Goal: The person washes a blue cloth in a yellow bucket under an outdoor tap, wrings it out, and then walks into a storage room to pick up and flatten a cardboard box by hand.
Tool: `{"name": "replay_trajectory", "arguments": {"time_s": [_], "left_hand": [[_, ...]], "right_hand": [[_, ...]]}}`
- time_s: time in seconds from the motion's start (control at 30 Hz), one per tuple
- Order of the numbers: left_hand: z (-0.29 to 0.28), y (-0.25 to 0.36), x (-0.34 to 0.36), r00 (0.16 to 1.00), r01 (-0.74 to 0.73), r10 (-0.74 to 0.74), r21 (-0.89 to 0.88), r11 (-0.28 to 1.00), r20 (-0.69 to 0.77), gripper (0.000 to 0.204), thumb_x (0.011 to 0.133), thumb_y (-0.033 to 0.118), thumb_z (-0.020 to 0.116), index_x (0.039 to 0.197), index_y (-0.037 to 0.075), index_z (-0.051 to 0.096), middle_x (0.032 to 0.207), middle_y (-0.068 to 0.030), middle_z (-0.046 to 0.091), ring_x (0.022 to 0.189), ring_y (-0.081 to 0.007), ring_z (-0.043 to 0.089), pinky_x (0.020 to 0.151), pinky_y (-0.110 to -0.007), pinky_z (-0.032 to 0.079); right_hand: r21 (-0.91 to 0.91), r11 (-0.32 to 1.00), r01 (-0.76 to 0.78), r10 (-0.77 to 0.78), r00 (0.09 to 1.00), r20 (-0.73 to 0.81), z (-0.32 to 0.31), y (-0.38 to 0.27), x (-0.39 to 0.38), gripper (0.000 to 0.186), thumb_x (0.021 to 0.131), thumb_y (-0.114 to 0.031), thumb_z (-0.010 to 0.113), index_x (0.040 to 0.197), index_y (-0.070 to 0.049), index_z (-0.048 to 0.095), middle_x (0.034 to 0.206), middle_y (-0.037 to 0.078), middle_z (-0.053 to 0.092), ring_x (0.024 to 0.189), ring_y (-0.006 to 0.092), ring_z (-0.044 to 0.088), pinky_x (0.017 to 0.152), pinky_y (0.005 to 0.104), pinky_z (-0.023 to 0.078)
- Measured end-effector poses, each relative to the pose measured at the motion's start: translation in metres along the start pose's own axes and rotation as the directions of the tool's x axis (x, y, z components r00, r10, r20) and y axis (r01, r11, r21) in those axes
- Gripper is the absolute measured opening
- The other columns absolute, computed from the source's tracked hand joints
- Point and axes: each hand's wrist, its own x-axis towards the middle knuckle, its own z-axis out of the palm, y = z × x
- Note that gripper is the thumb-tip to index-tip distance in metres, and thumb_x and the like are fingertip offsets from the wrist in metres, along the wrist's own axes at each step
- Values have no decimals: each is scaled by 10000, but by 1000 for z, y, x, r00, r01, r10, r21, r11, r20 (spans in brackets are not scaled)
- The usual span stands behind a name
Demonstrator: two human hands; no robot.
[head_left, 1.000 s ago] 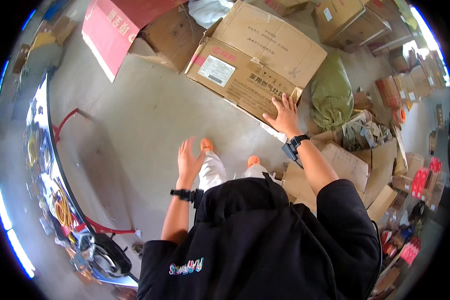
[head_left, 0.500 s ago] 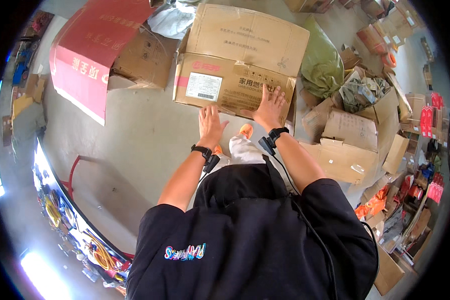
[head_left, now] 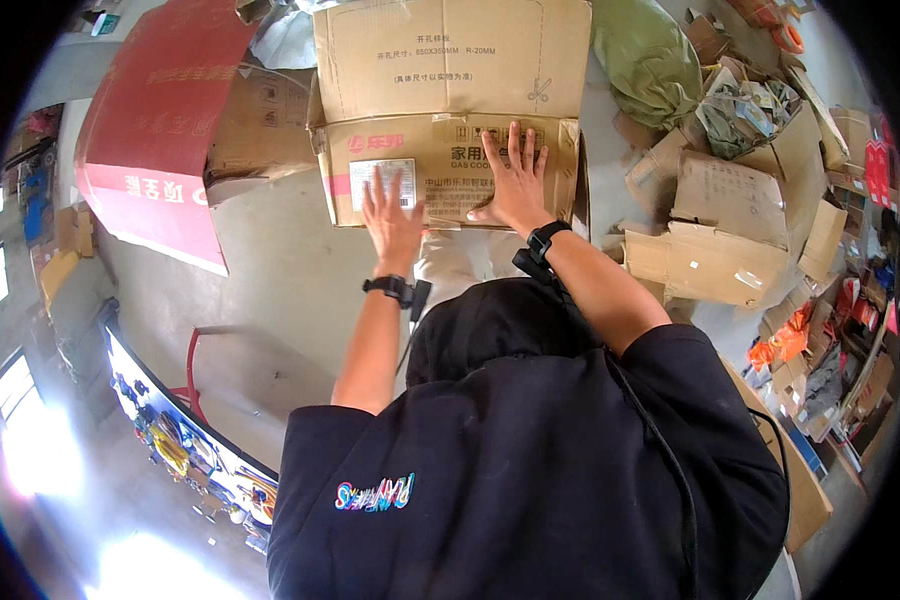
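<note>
In front of me is a brown cardboard box with pink and black print on its near side. Its wide flap stands raised along the far edge. My left hand lies over the white label on the near side, fingers spread. Farther right, my right hand rests on the same printed side, its fingers apart and its thumb stretched toward the lower edge. Neither hand grips anything. The inside of the box is hidden from me.
Left of the box stands a red-covered carton. A green sack and opened cardboard boxes crowd the right. Lower left are a red metal frame and a bench with cables and tools.
My left hand has moved up from the box's lower edge onto its label. My right hand stays on the printed side, and the box sits slightly farther left in view.
</note>
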Motion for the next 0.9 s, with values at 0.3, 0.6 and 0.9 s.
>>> {"name": "replay_trajectory", "arguments": {"time_s": [0.3, 0.6, 0.9], "left_hand": [[-31, -23, 46, 932, -22, -12, 90, 996, 361, 1271, 620, 414, 970, 1662, 391, 243, 1772, -79, -4, 1594, -481, 9, 1249, -688, 132], [-27, -22, 57, 930, 3, -36, 92, 996, 366, 1284, 620, 381, 967, 1670, 356, 229, 1771, -70, -9, 1601, -456, 15, 1229, -719, 145], [-15, -22, 58, 945, 3, -42, 119, 993, 325, 1267, 631, 375, 962, 1669, 341, 237, 1772, -56, -13, 1614, -403, 15, 1226, -723, 138]], "right_hand": [[-39, 999, -4, 7, 998, 67, 10, -6, 15, 1538, 479, -620, 953, 1696, -272, 81, 1739, 230, -68, 1578, 511, -107, 1219, 726, 10], [-20, 1000, 8, -8, 1000, -12, 21, -9, 30, 1539, 446, -557, 982, 1691, -272, 125, 1726, 258, 42, 1565, 555, -4, 1202, 760, 64], [-19, 1000, 6, -7, 999, -39, 23, -11, 37, 1494, 486, -466, 1004, 1688, -308, 131, 1736, 224, 26, 1565, 550, 20, 1202, 757, 91]]}}
